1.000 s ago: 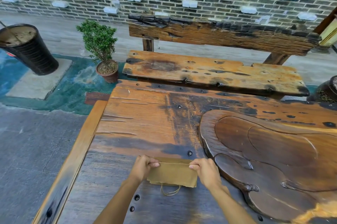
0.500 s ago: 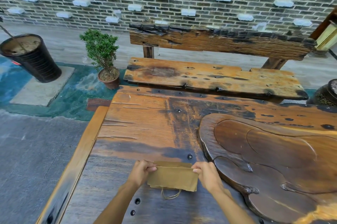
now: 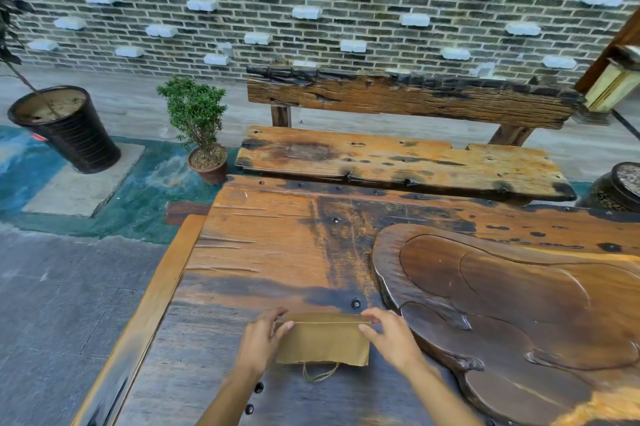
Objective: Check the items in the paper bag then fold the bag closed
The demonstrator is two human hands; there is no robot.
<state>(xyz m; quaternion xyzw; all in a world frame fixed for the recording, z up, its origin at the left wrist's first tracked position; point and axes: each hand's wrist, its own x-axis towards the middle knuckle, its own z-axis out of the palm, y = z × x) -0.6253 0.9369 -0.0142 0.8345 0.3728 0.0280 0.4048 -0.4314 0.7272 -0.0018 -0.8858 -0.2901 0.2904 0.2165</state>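
A small brown paper bag [image 3: 323,342] lies flat on the wooden table [image 3: 270,252], its top folded over toward me. A twine handle [image 3: 320,375] pokes out from under its near edge. My left hand [image 3: 261,342] pinches the folded bag at its left end. At the right end, my right hand [image 3: 389,337] pinches the fold. Whatever is inside the bag is hidden.
A carved dark wooden tray [image 3: 502,304] fills the table's right side, close to my right hand. Behind the table stands a rough wooden bench [image 3: 398,162]. On the floor to the left are a small potted shrub [image 3: 199,127] and a large black planter [image 3: 65,127].
Both hands keep their hold on the bag's ends, and the fold looks pressed flatter. My view has tilted up a little, so the wall shows more.
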